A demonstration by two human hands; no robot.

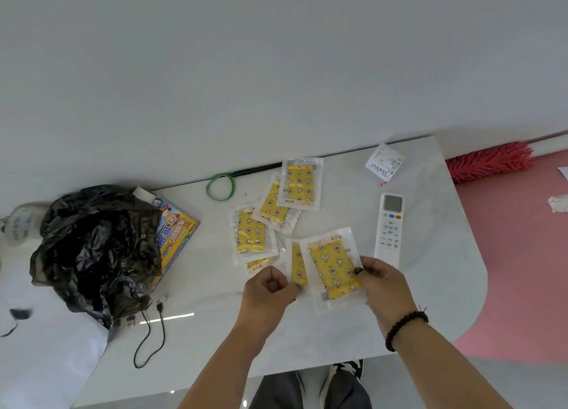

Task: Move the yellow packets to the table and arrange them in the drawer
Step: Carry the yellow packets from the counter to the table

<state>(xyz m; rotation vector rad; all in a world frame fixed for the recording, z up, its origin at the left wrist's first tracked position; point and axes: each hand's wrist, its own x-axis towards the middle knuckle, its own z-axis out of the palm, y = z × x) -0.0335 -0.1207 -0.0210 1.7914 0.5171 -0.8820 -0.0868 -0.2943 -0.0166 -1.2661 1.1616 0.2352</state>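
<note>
Packets (pixel 333 264) amid open table (pixel 445 255) room

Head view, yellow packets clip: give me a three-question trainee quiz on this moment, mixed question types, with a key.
1. True or false: the right hand holds a yellow packet.
2. What lies directly right of the packets on the table? A) remote control B) black plastic bag C) green rubber band
3. Fill in: the left hand pinches the edge of a second ____.

Key: 1 true; 2 A; 3 packet.
</note>
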